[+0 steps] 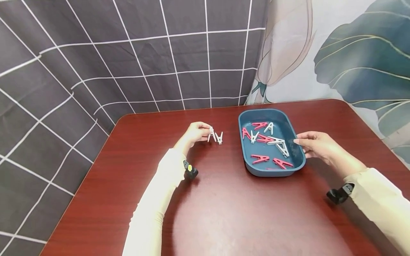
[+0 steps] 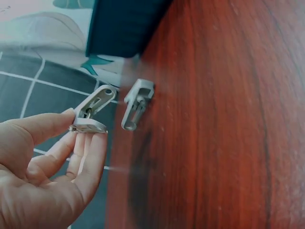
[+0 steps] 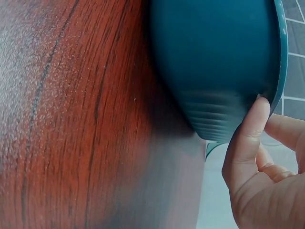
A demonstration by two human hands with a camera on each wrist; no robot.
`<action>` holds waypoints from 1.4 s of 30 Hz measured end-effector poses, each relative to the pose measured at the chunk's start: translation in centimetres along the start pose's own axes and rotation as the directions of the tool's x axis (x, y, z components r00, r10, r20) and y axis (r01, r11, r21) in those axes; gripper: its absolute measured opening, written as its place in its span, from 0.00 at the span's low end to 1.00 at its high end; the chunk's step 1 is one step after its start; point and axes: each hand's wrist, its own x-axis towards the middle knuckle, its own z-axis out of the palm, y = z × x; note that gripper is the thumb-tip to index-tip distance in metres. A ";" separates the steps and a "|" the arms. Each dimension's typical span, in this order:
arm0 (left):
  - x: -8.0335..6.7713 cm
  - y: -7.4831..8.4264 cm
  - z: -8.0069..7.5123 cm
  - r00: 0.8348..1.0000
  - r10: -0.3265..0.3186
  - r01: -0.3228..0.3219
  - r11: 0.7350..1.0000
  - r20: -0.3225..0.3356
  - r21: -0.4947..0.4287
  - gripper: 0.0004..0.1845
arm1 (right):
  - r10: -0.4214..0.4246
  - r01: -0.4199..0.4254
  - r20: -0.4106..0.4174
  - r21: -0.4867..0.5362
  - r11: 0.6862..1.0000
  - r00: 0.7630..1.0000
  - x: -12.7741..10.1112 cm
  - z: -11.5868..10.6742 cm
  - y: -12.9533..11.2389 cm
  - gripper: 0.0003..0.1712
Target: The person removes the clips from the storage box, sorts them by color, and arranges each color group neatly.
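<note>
Left hand (image 1: 194, 132) at the middle of the red-brown surface (image 1: 224, 213), thumb and fingertips (image 2: 71, 117) pinching 1 white clothespin (image 2: 93, 110), held tilted just above the wood. A 2nd white clothespin (image 2: 137, 103) standing on the surface just beside it, free of the fingers. Right hand (image 1: 315, 144) against the right rim of the blue tray (image 1: 296, 160), thumb (image 3: 248, 138) pressed on the outer wall under the lip, other fingers curled over the edge, gripping the tray. Inside the tray lay a loose mix of red clips (image 1: 260, 158) and white clips (image 1: 282, 145), about 6 red and 4 white. Tray rested toward the right rear of the surface, well apart from the 2 clothespins. Checked curtain (image 1: 96, 64) hung behind.
</note>
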 end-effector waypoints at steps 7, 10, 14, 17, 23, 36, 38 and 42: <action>1.0 -0.3 -0.3 0.996 -0.088 0.089 0.996 -0.030 0.033 0.16 | 0.004 -0.004 -0.004 -0.013 1.000 1.000 0.2 -0.3 -0.5 0.38; 1.3 -0.1 -0.3 0.994 -0.098 0.100 0.993 -0.039 0.054 0.17 | -0.002 0.002 -0.008 -0.007 1.000 1.000 0.3 -0.4 -0.8 0.38; -0.1 1.7 0.2 0.992 -0.119 0.124 0.987 -0.052 0.104 0.18 | -0.005 0.005 -0.010 -0.001 1.000 1.000 0.4 -0.5 -1.0 0.38; 0.5 1.4 0.1 0.989 -0.137 0.143 0.983 -0.055 0.113 0.16 | -0.006 0.006 -0.007 0.005 1.000 1.000 0.5 -0.5 -1.2 0.38; 7.3 -4.4 -1.3 0.993 -0.114 0.116 0.990 -0.034 0.084 0.11 | -0.006 0.007 -0.007 0.033 0.999 1.000 0.6 -0.5 -1.1 0.37; 1.5 0.0 1.1 0.975 -0.117 0.179 0.916 -0.190 0.358 0.06 | -0.001 0.001 0.013 0.026 1.000 1.000 0.1 -0.2 -0.2 0.37; 1.4 0.1 1.1 0.975 -0.104 0.177 0.897 -0.194 0.406 0.06 | -0.006 0.005 0.011 0.027 1.000 1.000 0.0 -0.2 -0.1 0.37; 1.4 -0.1 0.7 0.977 -0.110 0.178 0.894 -0.184 0.411 0.07 | -0.008 0.007 0.005 0.026 1.000 1.000 0.0 0.0 -0.2 0.37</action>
